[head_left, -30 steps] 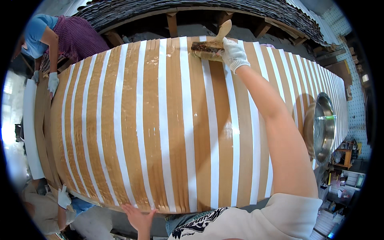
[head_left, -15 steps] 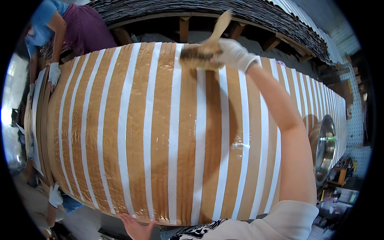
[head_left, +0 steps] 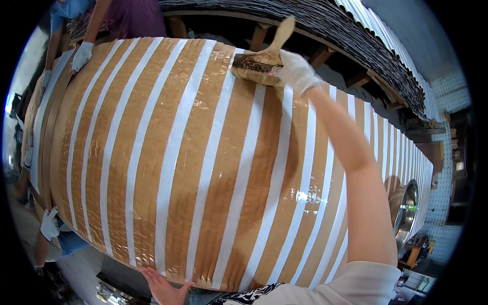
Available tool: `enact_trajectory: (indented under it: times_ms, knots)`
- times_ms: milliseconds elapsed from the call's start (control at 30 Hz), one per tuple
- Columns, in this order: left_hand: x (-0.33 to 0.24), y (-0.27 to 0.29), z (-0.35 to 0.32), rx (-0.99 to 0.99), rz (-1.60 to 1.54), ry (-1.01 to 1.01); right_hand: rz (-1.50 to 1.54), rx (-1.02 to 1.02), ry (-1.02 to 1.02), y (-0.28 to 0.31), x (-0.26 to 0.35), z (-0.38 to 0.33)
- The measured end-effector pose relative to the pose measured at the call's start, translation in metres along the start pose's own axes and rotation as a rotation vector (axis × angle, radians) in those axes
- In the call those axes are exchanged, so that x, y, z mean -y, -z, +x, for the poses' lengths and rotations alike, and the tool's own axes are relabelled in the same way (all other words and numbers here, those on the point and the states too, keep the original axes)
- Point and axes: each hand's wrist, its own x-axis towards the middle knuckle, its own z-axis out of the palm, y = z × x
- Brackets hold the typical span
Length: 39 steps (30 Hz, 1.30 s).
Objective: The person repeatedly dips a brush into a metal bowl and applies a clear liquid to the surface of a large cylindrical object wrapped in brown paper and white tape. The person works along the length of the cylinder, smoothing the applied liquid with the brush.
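A long curved surface (head_left: pixel 168 152) covered in brown and white strips fills the view, glossy and wet in places. My right hand (head_left: pixel 295 71), in a white glove, grips a wide wooden-handled brush (head_left: pixel 256 63) and presses its bristles on the far edge of the strips. My left hand (head_left: pixel 162 284) is bare and rests flat with fingers spread on the near lower edge.
Another person's white-gloved hand (head_left: pixel 81 55) touches the far left corner, and a second gloved hand (head_left: pixel 49 226) is at the lower left. A shiny metal bowl (head_left: pixel 404 208) sits at the right. Dark roofing and wooden beams (head_left: pixel 325 30) run behind the surface.
My right hand has dragged the brush leftward along the far edge. The view has shifted closer to the surface; my left hand stays on the near edge.
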Motion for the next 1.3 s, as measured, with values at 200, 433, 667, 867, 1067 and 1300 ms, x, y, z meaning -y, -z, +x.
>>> enact_trajectory:
  times_ms: [200,433,667,867,1067,1300]
  knots:
    - [-0.003,0.009,0.003,0.061,0.141,-0.015,-0.091,-0.185,-0.184,0.019,0.019,0.039]
    - [-0.006,0.020,0.010,0.191,0.134,0.036,-0.136,-0.158,-0.137,-0.035,0.057,0.045]
    - [0.004,0.002,0.003,0.111,0.042,0.024,-0.089,-0.265,-0.153,-0.002,0.093,0.093]
    - [0.005,0.013,0.007,0.227,0.132,0.048,-0.153,-0.152,-0.248,-0.042,0.116,0.082]
    - [0.007,0.021,0.012,0.314,0.095,0.074,0.297,-0.286,-0.306,-0.030,0.161,0.118]
    - [0.004,0.009,0.002,0.112,0.131,0.015,0.467,-0.401,-0.149,-0.079,0.270,0.113]
